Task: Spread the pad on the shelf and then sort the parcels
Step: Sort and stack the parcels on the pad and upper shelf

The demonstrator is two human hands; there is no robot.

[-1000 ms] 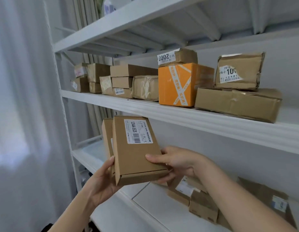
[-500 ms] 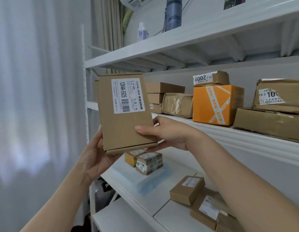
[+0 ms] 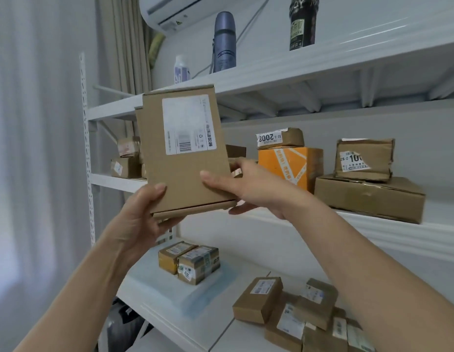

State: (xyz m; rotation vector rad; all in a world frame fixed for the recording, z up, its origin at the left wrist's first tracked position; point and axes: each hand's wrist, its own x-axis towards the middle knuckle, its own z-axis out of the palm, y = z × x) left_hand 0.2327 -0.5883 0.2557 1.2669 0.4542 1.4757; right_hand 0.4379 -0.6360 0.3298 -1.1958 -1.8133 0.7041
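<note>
A: What do the hands have?

B: Both grip one flat brown parcel [image 3: 186, 151], held upright in front of the middle shelf [image 3: 373, 226]. The left hand [image 3: 138, 217] clamps its lower left corner, thumb on the face and fingers underneath. The right hand [image 3: 248, 189] pinches the lower right edge, thumb on the front and the other fingers behind.

A: Any label?

B: A white one [image 3: 187, 124] on the upper half, with a barcode (the print is too blurred to read).

A: And the pad?

B: The pale blue pad [image 3: 195, 295] lies flat on the lower shelf [image 3: 170, 318], at about 6 o'clock from the held parcel. Two small taped boxes [image 3: 189, 260] stand on it, touching each other.

A: Other parcels?

B: A heap of small brown parcels [image 3: 302, 313] at 4 o'clock on the lower shelf, off the pad. At 3 o'clock, on the middle shelf, an orange box [image 3: 289, 167] with a smaller parcel on top.
</note>
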